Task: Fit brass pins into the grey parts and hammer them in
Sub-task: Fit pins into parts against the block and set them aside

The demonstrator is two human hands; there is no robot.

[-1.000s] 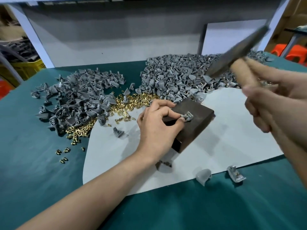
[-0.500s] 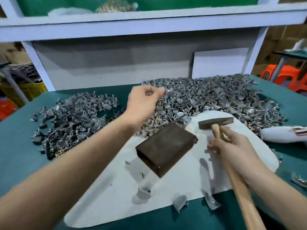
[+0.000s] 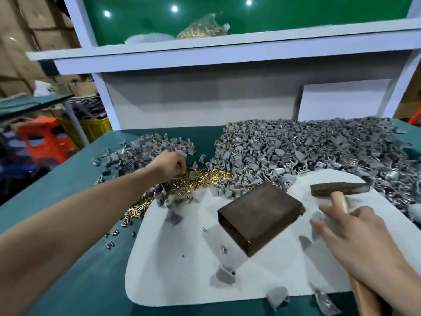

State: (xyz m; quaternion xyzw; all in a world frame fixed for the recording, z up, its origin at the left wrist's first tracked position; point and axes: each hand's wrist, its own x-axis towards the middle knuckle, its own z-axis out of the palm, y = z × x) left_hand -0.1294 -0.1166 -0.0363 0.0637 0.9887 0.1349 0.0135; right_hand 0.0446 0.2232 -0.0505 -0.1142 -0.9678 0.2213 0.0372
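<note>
Nearest, the right hand (image 3: pixel 360 242) is lying straight-fingered over the hammer (image 3: pixel 339 189) handle, its head resting on the white mat (image 3: pixel 182 270); the dark block (image 3: pixel 259 215) is sitting beside it; farther off, the left hand (image 3: pixel 169 166) is reaching, fingers curled, into the brass pins (image 3: pixel 205 179), small and glittering, though whether it is pinching one I cannot tell; probably fetching, with seating a pin squarely coming next; the grey parts (image 3: pixel 307 151) are lying heaped behind.

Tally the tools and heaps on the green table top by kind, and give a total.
Hammer: 1
Dark metal block: 1
Grey part heaps, left and right: 2
Brass pin heap: 1
Total: 5
</note>
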